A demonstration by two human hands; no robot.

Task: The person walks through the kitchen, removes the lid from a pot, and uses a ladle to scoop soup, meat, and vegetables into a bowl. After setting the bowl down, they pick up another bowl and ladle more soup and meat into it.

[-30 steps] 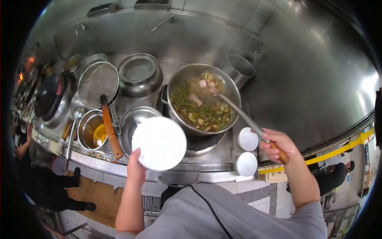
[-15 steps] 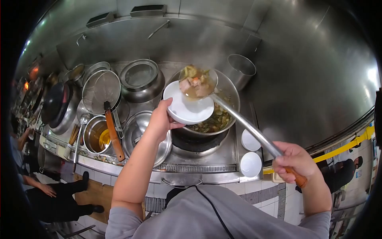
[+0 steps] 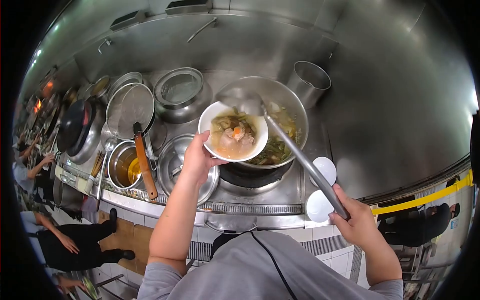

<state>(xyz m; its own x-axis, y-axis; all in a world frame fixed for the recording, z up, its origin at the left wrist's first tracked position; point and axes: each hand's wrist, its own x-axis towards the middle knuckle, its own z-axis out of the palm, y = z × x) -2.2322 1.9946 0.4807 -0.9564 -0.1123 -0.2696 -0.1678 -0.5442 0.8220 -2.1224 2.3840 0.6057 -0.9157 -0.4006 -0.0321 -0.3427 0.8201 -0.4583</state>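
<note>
My left hand [image 3: 198, 155] grips a white bowl [image 3: 205, 122] by its left side, thumb on the rim. Soup [image 3: 235, 136] with meat chunks, greens and an orange piece fills much of it. Closed round the long handle of a steel ladle [image 3: 295, 147] is my right hand [image 3: 353, 212]. The ladle's head, blurred and tipped over, hangs at the bowl's far rim. Behind and below the bowl stands a large steel pot [image 3: 303, 107] with broth and greens, partly hidden by bowl and ladle.
Two white bowls [image 3: 321, 205] sit at the right counter edge. A tall steel container [image 3: 310, 85] stands behind. To the left are a lidded pan [image 3: 210, 187], a pot of yellow liquid [image 3: 114, 167], and a wooden-handled strainer [image 3: 131, 110]. Other people stand at far left and right.
The ladle has tipped its meat and greens into the bowl, which was white and bare inside before. My right hand has shifted left and the ladle's head has turned over.
</note>
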